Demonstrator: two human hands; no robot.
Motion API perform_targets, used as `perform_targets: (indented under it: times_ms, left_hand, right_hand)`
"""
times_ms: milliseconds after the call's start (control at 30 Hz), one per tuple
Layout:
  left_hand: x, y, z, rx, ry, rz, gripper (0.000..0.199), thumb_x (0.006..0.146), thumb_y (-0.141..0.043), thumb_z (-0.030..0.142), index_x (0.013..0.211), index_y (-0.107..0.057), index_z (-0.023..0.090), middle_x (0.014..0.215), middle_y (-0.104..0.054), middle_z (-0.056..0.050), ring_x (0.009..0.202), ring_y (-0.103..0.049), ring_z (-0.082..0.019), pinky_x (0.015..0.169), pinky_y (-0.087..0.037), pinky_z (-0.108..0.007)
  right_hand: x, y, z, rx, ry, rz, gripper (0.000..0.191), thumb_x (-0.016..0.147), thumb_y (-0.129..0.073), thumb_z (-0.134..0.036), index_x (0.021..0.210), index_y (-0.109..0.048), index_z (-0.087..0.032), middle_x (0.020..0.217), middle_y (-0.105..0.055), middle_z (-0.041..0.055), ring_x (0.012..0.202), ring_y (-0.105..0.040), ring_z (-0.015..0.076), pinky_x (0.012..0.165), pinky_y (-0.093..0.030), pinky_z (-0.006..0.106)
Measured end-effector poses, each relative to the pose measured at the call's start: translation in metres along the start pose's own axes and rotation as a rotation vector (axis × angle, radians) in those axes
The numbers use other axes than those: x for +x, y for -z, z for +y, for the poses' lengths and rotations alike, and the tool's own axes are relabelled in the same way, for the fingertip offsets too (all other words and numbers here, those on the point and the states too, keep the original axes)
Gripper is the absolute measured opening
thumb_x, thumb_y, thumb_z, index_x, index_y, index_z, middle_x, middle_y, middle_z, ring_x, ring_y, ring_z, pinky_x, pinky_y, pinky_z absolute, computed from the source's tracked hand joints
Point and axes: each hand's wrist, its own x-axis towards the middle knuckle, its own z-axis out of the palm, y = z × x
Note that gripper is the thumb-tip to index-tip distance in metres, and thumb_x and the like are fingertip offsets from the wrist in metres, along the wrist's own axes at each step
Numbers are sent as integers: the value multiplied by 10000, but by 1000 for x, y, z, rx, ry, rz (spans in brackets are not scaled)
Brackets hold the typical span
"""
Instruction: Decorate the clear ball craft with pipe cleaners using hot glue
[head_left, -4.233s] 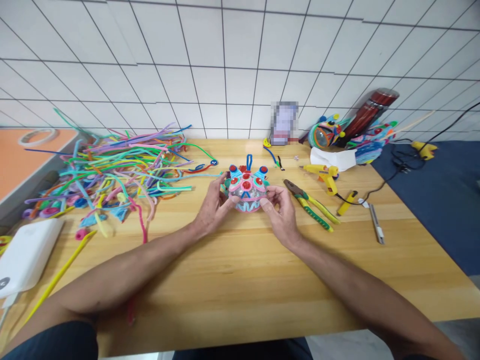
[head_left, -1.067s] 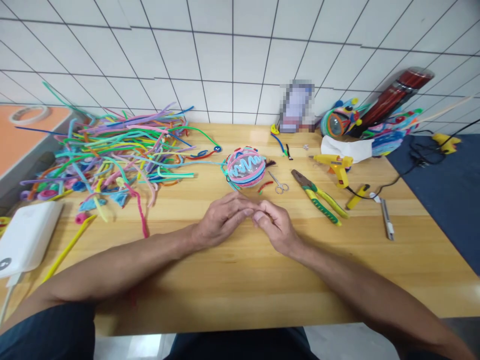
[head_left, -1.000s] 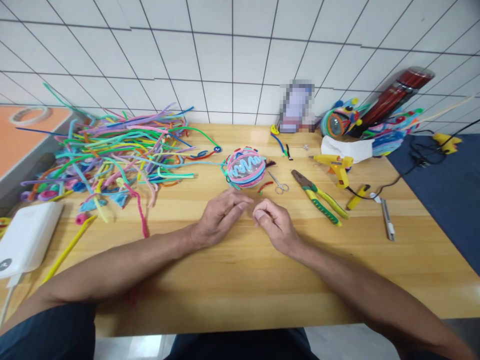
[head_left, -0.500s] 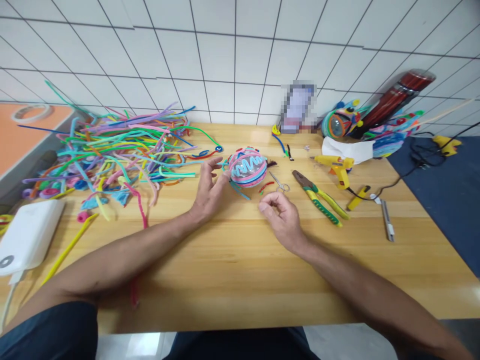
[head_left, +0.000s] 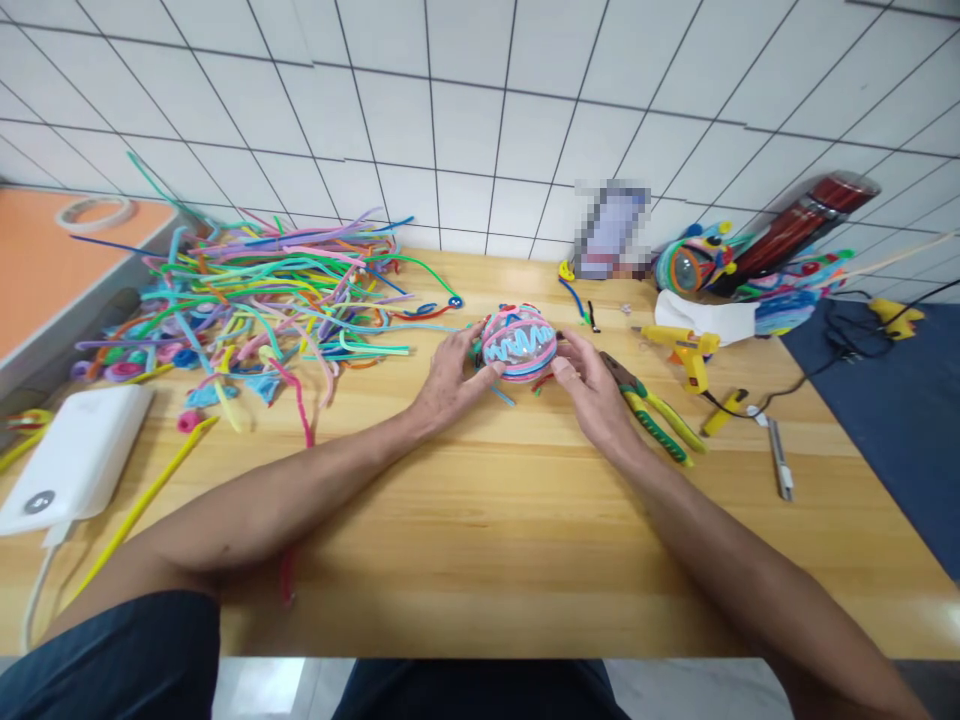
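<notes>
A clear ball wrapped in pink, blue and red pipe cleaners (head_left: 521, 345) rests on the wooden table, a light-blue zigzag across its front. My left hand (head_left: 454, 378) curves around its left side, thumb against the lower front. From the right, my right hand (head_left: 592, 385) holds the opposite side, thumb and fingers on the ball. Some fingertips are hidden behind it. A short blue pipe cleaner piece (head_left: 504, 396) lies just in front of the ball. Close beside my right hand are pliers with green and yellow handles (head_left: 656, 425).
A heap of colourful pipe cleaners (head_left: 277, 290) covers the left back. A white power bank (head_left: 82, 455) with a cable lies at left. On the right are a yellow glue gun (head_left: 686, 345), a utility knife (head_left: 780, 460) and a red thermos (head_left: 806, 225). A phone (head_left: 611, 230) leans on the tiled wall.
My right hand has moved up and forward from the bare table onto the ball's right side. My left hand has closed in on the left side. The scissors are now covered.
</notes>
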Motion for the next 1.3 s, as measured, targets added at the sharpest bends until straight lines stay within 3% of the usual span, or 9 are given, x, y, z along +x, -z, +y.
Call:
perform_targets:
  times_ms: [200,433,600,767,933,1067,1300]
  left_hand:
    - [-4,-2,1,148,-120,-40,770,982,-753,530,1631,-496,204,1628,-606,-200,1492,-573,-371,1248,-446,-570]
    - [-10,-5,10,-33,-347,-62,715,1010,-751,412,1629,-426,261,1636,-532,-207,1589,-484,-350,1271,-482,-587]
    - [-17,-7,16,-80,-287,-44,677,983,-801,490,1527,-454,285,1670,-447,-211,1634,-413,-375,1209,-532,-608]
    - [-20,-8,14,-144,-250,-40,599,993,-799,490,1455,-474,288,1725,-378,-202,1634,-403,-379,1184,-545,-585]
    - [-20,-11,11,-222,-187,-25,670,988,-816,475,1515,-440,301,1762,-334,-188,1579,-486,-362,1150,-573,-527]
    - [-20,-10,14,-326,-44,-73,810,1004,-796,493,1642,-340,289,1683,-470,-198,1461,-609,-344,1187,-559,-566]
    - [-19,-5,21,-423,100,-147,831,1036,-754,507,1695,-320,246,1552,-606,-194,1445,-639,-349,1246,-524,-616]
  right_hand:
    - [-12,-2,-3,22,22,23,677,970,-674,-784,1385,-665,-249,1407,-745,139,1260,-700,307,1130,-558,520]
    - [-28,-7,5,107,1,146,578,929,-715,-787,1160,-630,-263,1125,-748,70,1045,-711,262,947,-616,443]
    - [-35,-8,5,122,-9,128,557,924,-739,-761,1142,-601,-267,1127,-729,68,1039,-706,248,934,-620,423]
    - [-40,-14,4,169,22,94,574,922,-777,-716,1222,-564,-276,1271,-730,106,1179,-720,262,1026,-616,449]
    - [-41,-18,6,174,30,83,600,914,-815,-653,1306,-542,-290,1375,-731,125,1272,-719,274,1106,-600,486]
    - [-41,-18,9,172,33,76,619,909,-838,-603,1354,-542,-290,1417,-726,138,1330,-707,283,1137,-593,510]
    - [-42,-19,11,145,40,58,623,940,-816,-593,1414,-548,-290,1476,-717,142,1375,-699,293,1161,-592,532]
